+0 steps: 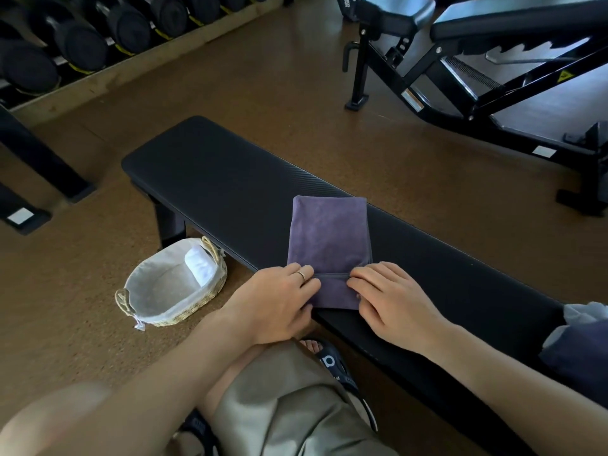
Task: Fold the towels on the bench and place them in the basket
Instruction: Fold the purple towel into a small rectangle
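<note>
A purple towel (329,238), folded into a narrow rectangle, lies across the black flat bench (230,179). My left hand (279,301) holds its near left corner, fingers curled over the hem. My right hand (391,297) pinches the near right corner at the same hem. A woven basket (131,297) with a pale cloth liner stands on the floor left of the bench, with a folded white towel (200,264) inside at its far end. More towels, dark blue and light grey (582,343), lie heaped on the bench at the right edge.
A dumbbell rack (82,37) runs along the far left. An adjustable black bench (477,77) stands at the far right. Brown cork-like floor surrounds the flat bench. My knee in beige shorts (289,406) and sandalled foot (329,357) are below the hands.
</note>
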The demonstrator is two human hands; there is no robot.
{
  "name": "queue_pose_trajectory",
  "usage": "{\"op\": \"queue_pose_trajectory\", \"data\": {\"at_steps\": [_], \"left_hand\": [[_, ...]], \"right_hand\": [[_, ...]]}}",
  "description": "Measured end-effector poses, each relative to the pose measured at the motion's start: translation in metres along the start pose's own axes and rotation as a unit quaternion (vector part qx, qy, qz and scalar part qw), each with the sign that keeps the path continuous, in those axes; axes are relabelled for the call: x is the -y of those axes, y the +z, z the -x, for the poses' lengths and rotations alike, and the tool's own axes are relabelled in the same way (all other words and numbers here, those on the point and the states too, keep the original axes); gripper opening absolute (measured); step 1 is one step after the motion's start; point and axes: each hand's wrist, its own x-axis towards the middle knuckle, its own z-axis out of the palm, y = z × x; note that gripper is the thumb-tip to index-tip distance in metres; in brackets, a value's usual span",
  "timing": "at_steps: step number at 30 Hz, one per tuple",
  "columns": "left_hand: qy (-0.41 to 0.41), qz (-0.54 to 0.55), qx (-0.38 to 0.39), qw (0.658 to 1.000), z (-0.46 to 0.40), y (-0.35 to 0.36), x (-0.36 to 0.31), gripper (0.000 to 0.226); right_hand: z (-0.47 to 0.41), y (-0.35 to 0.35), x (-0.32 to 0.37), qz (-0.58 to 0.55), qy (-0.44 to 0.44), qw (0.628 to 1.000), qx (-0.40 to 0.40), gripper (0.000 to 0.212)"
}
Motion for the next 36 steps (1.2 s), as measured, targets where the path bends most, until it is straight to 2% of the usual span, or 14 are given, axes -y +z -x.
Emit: {"op": "queue_pose_trajectory", "data": {"at_steps": [4, 6, 11, 15, 17, 19, 21, 23, 25, 29, 31, 36], "left_hand": [[-0.018, -0.022, 0.034, 0.999, -0.002, 0.000, 0.002, 0.033], [-0.029, -0.029, 0.036, 0.998, -0.005, 0.000, 0.005, 0.037], [-0.018, -0.002, 0.008, 1.000, -0.006, -0.001, 0.015, 0.025], [-0.058, 0.075, -0.008, 0.995, -0.004, -0.002, 0.025, 0.026], [-0.107, 0.136, -0.010, 0.985, -0.005, -0.003, 0.029, 0.027], [-0.167, 0.214, 0.001, 0.962, -0.007, -0.004, 0.036, 0.024], [-0.212, 0.297, -0.002, 0.931, -0.009, -0.002, 0.043, 0.021], [-0.252, 0.362, -0.015, 0.897, -0.012, 0.002, 0.048, 0.016], [-0.293, 0.394, -0.025, 0.871, -0.015, 0.007, 0.050, 0.009], [-0.353, 0.393, -0.038, 0.848, -0.026, 0.015, 0.049, 0.008], [-0.374, 0.390, -0.037, 0.841, -0.031, 0.016, 0.049, 0.008], [-0.398, 0.379, -0.019, 0.835, -0.041, 0.013, 0.051, 0.012]], "right_hand": [[0.003, -0.012, -0.009, -0.019, -0.009, 0.998, 0.059, 0.051], [0.000, -0.014, -0.012, -0.038, -0.004, 0.998, 0.059, 0.051], [-0.006, -0.017, -0.017, -0.065, -0.012, 0.996, 0.056, 0.048], [-0.013, -0.018, -0.020, -0.056, -0.010, 0.997, 0.058, 0.054], [-0.018, -0.018, -0.022, -0.091, 0.024, 0.995, 0.039, 0.045], [-0.024, -0.017, -0.024, -0.159, 0.111, 0.981, 0.028, 0.034], [-0.032, -0.017, -0.028, -0.220, 0.215, 0.950, 0.045, 0.021], [-0.036, -0.014, -0.031, -0.294, 0.276, 0.914, 0.053, 0.010], [-0.039, -0.011, -0.032, -0.356, 0.320, 0.877, 0.045, 0.007], [-0.051, -0.009, -0.031, -0.399, 0.394, 0.828, 0.026, 0.011], [-0.058, -0.012, -0.030, -0.379, 0.417, 0.825, 0.038, 0.015], [-0.063, -0.014, -0.023, -0.309, 0.407, 0.859, 0.018, 0.011]]}}
